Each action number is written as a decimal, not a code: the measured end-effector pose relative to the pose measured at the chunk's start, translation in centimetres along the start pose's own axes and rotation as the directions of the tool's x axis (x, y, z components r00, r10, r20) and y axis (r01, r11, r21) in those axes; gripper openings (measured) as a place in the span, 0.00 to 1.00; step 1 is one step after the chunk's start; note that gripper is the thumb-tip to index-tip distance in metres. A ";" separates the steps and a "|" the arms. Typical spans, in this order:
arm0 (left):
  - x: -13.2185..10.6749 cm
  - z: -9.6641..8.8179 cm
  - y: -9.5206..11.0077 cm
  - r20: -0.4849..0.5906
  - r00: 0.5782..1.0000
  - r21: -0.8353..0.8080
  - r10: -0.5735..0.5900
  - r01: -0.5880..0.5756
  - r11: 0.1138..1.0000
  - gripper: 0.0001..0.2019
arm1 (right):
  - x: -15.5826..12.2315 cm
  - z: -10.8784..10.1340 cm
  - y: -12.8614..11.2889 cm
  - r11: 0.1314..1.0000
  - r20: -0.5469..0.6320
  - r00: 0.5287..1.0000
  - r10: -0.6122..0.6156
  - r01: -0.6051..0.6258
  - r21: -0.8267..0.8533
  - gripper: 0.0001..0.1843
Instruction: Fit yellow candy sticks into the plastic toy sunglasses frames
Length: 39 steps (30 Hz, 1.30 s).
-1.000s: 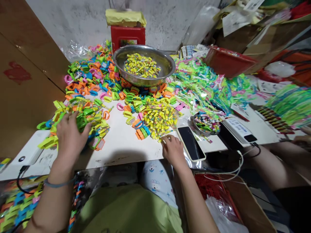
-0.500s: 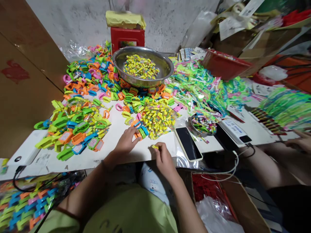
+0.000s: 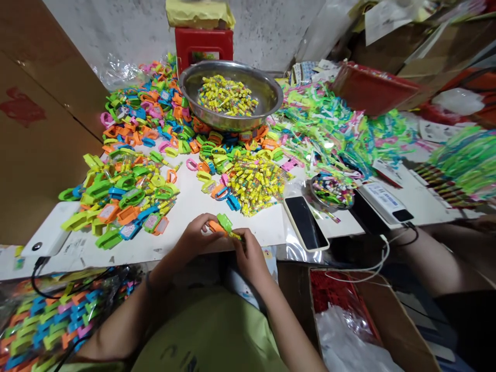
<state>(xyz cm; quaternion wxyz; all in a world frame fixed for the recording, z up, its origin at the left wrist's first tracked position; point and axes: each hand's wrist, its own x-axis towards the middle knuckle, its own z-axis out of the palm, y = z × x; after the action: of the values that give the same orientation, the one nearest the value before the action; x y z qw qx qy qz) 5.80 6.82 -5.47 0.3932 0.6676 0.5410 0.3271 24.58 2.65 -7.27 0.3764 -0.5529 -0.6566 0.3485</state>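
Note:
My left hand (image 3: 198, 235) is closed around a green-and-orange plastic toy watch (image 3: 224, 222), held just above the table's front edge. I cannot tell whether it is one piece or two pressed together. Close against its right side, my right hand (image 3: 251, 258) pinches a small yellow tube (image 3: 234, 236), partly hidden by the fingers. Beyond the hands lies a heap of similar yellow tubes (image 3: 258, 186), with a blue toy watch (image 3: 233, 202) at its left edge. To the left spreads a pile of toy watches mixed with yellow tubes (image 3: 127, 194).
A steel bowl (image 3: 267, 116) of yellow tubes stands at the back, before a red stool (image 3: 203, 41). Rightward are a phone (image 3: 306, 223), a small bowl of beads (image 3: 332, 190), power banks and green strips (image 3: 325, 126). Another person's arm (image 3: 437, 253) rests at the right edge.
My left hand has picked up the green-and-orange toy watch from beside the yellow heap and drawn it back. My right hand has moved slightly left, bringing its yellow tube to the watch.

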 end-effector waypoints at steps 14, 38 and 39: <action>-1.7 -0.7 1.4 0.056 0.995 -0.358 -0.085 0.099 0.928 0.20 | -0.2 -0.2 -1.9 0.997 -0.088 0.996 0.005 0.002 0.073 0.10; -2.9 -0.2 3.7 0.019 0.997 -0.320 -0.079 0.081 0.944 0.17 | -0.9 -1.5 -4.0 0.949 -0.042 0.988 -0.146 0.128 -0.288 0.12; -3.0 -0.2 3.6 0.023 0.995 -0.325 -0.096 0.098 0.941 0.17 | -0.9 -1.6 -4.3 0.934 -0.025 0.991 -0.132 0.116 -0.339 0.11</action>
<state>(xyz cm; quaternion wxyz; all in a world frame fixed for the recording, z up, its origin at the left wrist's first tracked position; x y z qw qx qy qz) 6.75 3.55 -2.23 0.5155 0.5672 0.5104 0.3900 24.07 1.15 -2.86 0.3130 -0.5747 -0.7310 0.1936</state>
